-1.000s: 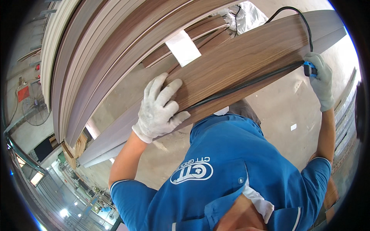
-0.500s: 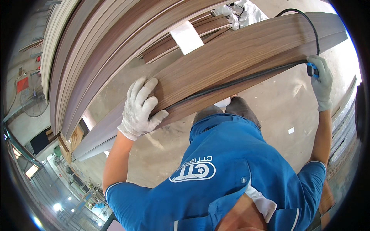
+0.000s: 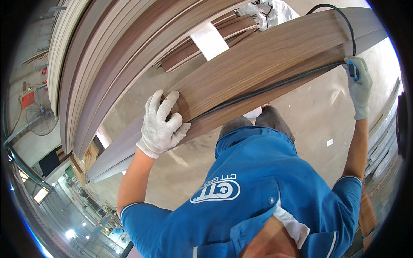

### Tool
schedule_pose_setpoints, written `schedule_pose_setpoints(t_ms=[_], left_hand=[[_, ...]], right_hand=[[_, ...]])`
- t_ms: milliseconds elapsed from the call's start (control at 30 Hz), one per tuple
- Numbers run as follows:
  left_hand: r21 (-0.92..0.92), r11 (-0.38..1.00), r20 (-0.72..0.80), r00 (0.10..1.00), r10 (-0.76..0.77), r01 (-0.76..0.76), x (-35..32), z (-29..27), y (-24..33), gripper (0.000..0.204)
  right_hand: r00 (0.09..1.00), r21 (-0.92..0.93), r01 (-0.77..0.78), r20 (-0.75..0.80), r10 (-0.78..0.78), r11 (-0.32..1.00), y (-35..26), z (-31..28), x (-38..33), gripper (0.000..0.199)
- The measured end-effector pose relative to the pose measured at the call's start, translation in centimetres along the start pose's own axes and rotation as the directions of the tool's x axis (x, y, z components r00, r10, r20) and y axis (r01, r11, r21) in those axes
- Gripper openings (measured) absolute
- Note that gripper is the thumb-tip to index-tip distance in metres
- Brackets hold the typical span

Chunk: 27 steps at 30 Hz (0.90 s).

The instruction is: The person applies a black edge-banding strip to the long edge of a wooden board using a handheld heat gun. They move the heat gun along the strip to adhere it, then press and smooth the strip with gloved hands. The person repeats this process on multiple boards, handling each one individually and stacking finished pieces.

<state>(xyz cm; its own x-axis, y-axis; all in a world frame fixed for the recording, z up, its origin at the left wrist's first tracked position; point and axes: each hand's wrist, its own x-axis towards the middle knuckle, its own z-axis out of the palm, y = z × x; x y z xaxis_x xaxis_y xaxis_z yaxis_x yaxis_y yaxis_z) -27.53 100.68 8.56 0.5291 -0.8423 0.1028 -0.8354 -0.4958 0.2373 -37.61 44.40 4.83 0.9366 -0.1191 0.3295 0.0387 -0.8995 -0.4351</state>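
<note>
A long dark wood-grain board (image 3: 275, 64) runs from lower left to upper right in front of me. My left hand (image 3: 161, 125), in a white knit glove, lies flat on the board's face near its lower edge, fingers spread. My right hand (image 3: 359, 86), also gloved, is closed around a small blue tool (image 3: 352, 71) at the board's edge on the right. A black cable (image 3: 258, 92) runs from the tool along the lower edge of the board and loops up over its top right end.
Several more long boards (image 3: 107, 64) in brown and pale tones lean stacked on the left. A white sheet (image 3: 209, 41) lies on shorter brown boards behind. Concrete floor (image 3: 318, 116) lies below. A fan (image 3: 41, 116) stands at the far left. My blue shirt (image 3: 258, 193) fills the bottom.
My left hand has slid a little to the left along the board. My right hand has stayed at the board's right edge with the blue tool.
</note>
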Motion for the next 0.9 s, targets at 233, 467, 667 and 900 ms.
schedule_pose_setpoints(t_ms=[233,467,667,900], left_hand=[[-0.058,0.993,-0.012,0.995,-0.100,0.099,-3.6,-1.2,-1.5,0.051],[0.027,1.000,-0.045,0.999,-0.012,0.013,-3.0,0.2,-1.2,0.047],[-0.032,0.999,0.016,0.999,0.045,-0.045,2.9,0.9,1.1,0.044],[-0.073,0.993,0.030,0.995,0.090,-0.088,8.2,1.9,3.1,0.036]], right_hand=[[1.000,0.047,0.017,0.018,-0.018,0.999,0.9,0.3,0.1,0.035],[0.998,0.100,-0.055,0.033,0.052,0.993,0.3,0.0,0.3,0.032],[0.998,0.067,-0.039,0.042,0.036,0.997,-0.7,-0.2,0.8,0.028],[0.998,0.071,-0.051,0.028,0.049,0.996,-1.3,-0.1,1.1,0.024]])
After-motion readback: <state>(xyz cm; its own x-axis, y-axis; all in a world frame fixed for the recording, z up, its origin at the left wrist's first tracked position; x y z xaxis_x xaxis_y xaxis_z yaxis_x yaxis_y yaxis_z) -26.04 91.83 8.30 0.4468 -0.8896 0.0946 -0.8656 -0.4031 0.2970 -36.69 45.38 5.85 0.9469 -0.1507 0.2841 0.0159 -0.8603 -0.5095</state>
